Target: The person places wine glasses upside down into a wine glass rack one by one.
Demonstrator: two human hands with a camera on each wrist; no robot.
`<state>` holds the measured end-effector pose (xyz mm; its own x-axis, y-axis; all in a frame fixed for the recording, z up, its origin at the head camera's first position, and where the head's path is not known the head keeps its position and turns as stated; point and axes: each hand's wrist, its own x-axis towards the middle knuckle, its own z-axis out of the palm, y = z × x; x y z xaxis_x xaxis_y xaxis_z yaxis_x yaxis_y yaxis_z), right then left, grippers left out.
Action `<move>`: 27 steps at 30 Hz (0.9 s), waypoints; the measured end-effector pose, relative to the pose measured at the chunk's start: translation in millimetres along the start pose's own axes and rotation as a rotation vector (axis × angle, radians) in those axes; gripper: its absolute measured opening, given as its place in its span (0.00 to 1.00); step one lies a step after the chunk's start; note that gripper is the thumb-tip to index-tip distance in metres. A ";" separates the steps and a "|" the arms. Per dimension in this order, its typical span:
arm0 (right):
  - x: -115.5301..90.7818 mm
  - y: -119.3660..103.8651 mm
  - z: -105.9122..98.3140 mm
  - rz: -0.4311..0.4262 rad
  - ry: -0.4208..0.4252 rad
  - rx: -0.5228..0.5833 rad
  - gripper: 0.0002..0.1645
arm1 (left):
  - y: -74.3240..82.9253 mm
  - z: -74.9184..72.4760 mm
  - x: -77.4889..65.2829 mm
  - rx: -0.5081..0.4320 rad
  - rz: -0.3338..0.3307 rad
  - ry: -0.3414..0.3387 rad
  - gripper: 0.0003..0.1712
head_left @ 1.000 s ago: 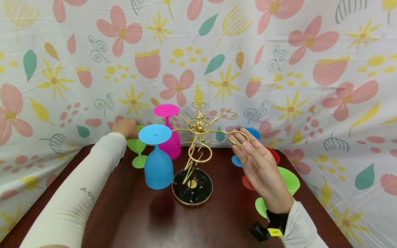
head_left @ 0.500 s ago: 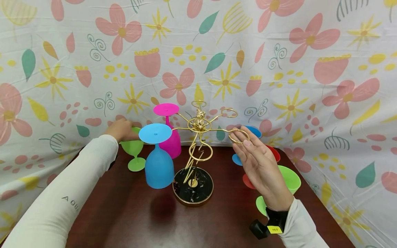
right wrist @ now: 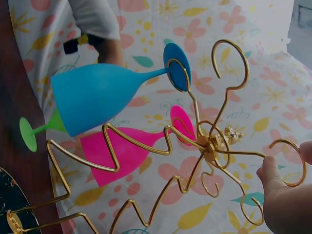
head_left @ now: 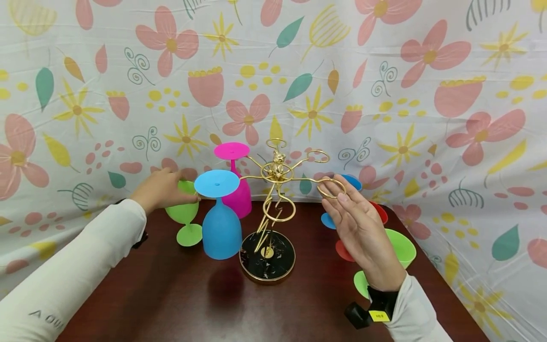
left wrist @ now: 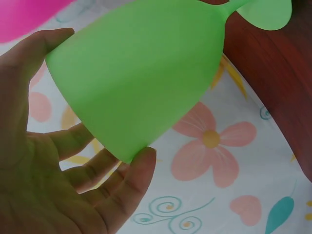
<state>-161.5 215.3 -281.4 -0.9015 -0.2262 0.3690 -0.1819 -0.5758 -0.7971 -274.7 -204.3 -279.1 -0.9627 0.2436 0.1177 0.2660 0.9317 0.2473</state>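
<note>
My left hand point(head_left: 160, 190) holds a green plastic goblet point(left wrist: 141, 73) by its bowl, thumb and fingers spread around the rim. The goblet is upright, foot lowest, at the left of the head view. With my right hand point(head_left: 361, 225) I pinch a ring at the end of one arm of a gold wire glass rack point(head_left: 278, 173). The rack has a bear figure on top and a round black base point(head_left: 267, 266). Two goblets hang upside down from its left arms: a blue goblet point(head_left: 221, 228) in front and a magenta goblet point(head_left: 239, 197) behind.
Behind my right hand stand a blue goblet point(head_left: 352, 182), a red goblet point(head_left: 379, 213) and a green goblet point(head_left: 401, 248), partly hidden. Other rack rings point(head_left: 279, 209) hold nothing. A flowered cloth point(head_left: 299, 71) hangs behind the dark wooden table point(head_left: 179, 304).
My left hand has come left and nearer with the green goblet, whose foot now sits lower in the head view. My right hand keeps its place at the ring.
</note>
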 end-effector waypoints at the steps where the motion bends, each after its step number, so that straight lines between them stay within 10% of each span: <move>1: 0.2 -0.1 -0.4 0.000 0.000 -0.008 0.35 | 0.4 -0.6 -4.7 0.001 0.011 0.003 0.47; 16: 2.3 0.3 -4.9 -0.009 -0.030 -0.067 0.33 | 17.6 -4.3 -85.0 -0.016 0.044 0.051 0.48; 27: 1.2 1.6 -6.9 -0.013 -0.040 -0.078 0.32 | 27.4 -9.2 -114.5 -0.047 0.046 0.059 0.47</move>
<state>-165.6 219.6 -285.6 -0.8829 -0.2511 0.3967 -0.2245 -0.5164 -0.8264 -156.6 -209.1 -277.0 -0.9452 0.2686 0.1857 0.3134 0.9059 0.2847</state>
